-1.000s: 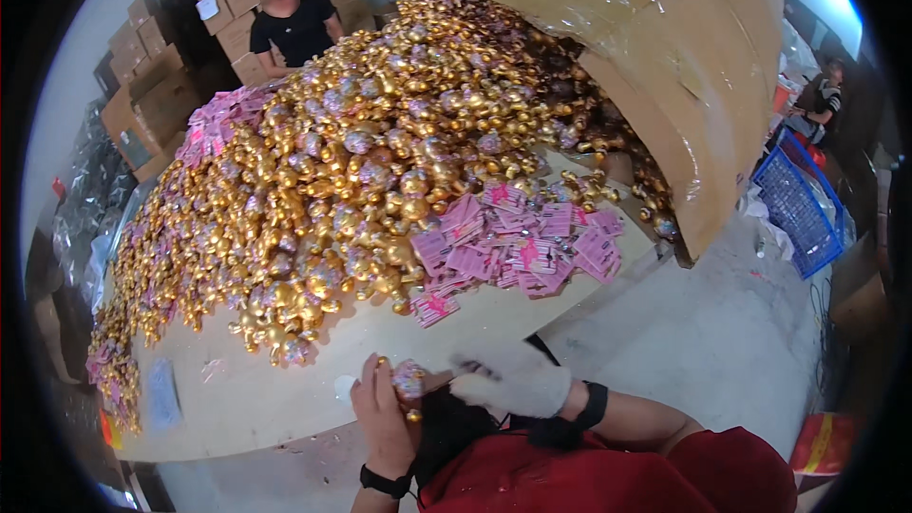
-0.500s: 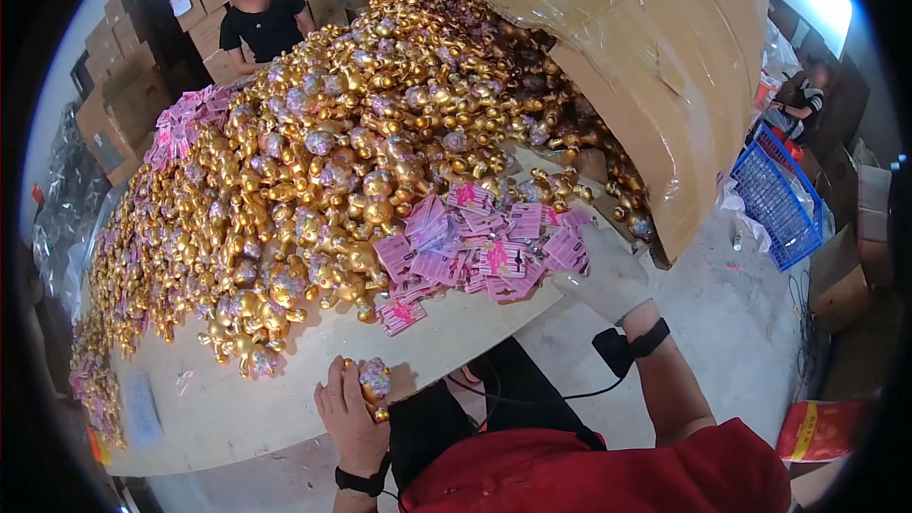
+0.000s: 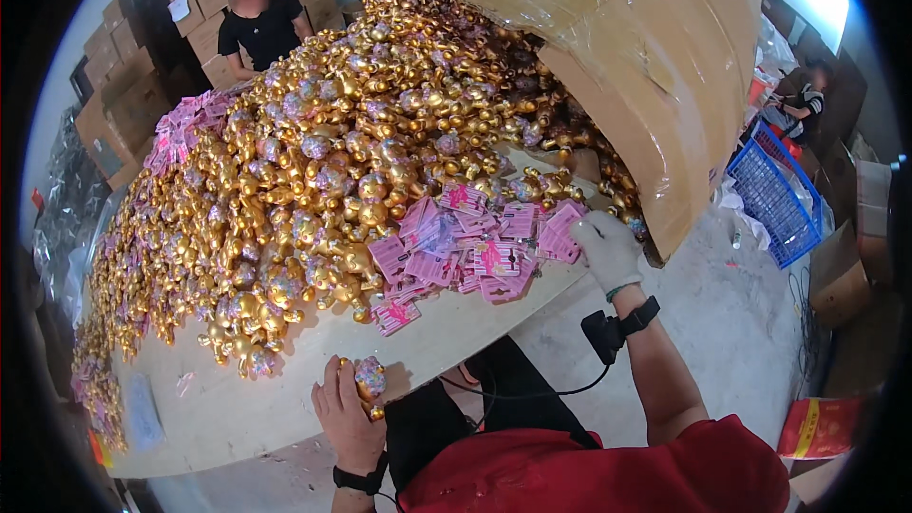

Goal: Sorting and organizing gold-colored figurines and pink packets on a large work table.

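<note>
My left hand [image 3: 349, 425] rests at the table's near edge, its fingers wrapped round a gold figurine [image 3: 370, 380] with a glittery, multicoloured round part. On my right hand [image 3: 606, 253] is a white glove. It reaches to the right end of a pile of pink printed cards [image 3: 432, 266], its fingers bent and closed at the edge of one pink card [image 3: 560, 231]; the fingertips are partly hidden. Beyond the cards rises a big heap of similar gold figurines [image 3: 313, 171], several with glittery parts.
A large taped cardboard box [image 3: 665, 85] lies tipped, with figurines spilling from its mouth. The pale table [image 3: 199, 418] curves along the near side. A person [image 3: 266, 28] in black sits behind the heap. On the right are a blue basket [image 3: 774, 195] and another person [image 3: 803, 109].
My right hand, blurred beside the table edge before, has moved up to the pink cards and closed at one. My left hand keeps its hold on the figurine.
</note>
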Demonstrator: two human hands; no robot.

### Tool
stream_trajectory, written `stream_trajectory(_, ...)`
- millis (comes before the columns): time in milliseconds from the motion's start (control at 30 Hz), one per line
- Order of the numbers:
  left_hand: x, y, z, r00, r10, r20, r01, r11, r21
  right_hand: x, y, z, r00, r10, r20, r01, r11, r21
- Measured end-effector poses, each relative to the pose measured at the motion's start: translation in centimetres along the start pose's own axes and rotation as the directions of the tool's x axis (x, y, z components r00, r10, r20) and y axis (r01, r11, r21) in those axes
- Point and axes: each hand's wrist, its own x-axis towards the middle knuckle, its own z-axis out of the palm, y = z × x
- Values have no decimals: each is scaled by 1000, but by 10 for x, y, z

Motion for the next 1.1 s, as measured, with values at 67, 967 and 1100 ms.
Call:
stream_trajectory(67, 2, 3, -2, 1000, 7, -11, -7, 1000, -11, -3, -3, 0, 997, 76, -29, -67, 970, 234)
stream_trajectory(967, 45, 26, -44, 973, 162, 167, -81, 909, -410, -72, -106, -28, 700, 36, 713, -436, 813, 387)
stream_trajectory(1100, 26, 84, -18, 863, 140, 485, 461, 174, -870, -86, -137, -18, 542, -73, 837, -317, 905, 283)
